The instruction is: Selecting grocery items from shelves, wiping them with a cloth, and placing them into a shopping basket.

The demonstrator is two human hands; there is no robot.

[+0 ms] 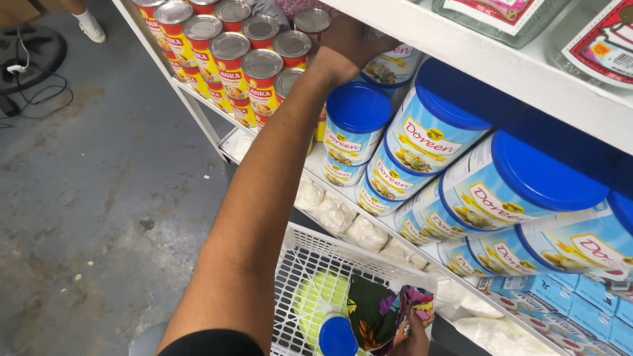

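My left hand (353,41) reaches up under the white upper shelf (501,62) and closes over the top of a blue-and-white can (390,68) at the back of the row; its fingertips are partly hidden by the shelf. Beside it stand stacked blue-lidded cans (359,125) of the same kind. At the bottom edge my right hand (414,335) grips a colourful patterned cloth (379,313) at the rim of a white plastic basket (316,254). Inside the basket lie a blue-lidded can (337,337) and a light green round thing (316,296).
Red-and-yellow tins with silver tops (227,56) fill the shelf's left end. White bagged goods (336,214) lie on the shelf below, and blue cartons (573,310) at the right. Glass bottles (501,16) stand on top. Grey concrete floor (99,198) lies left, with cables (26,72).
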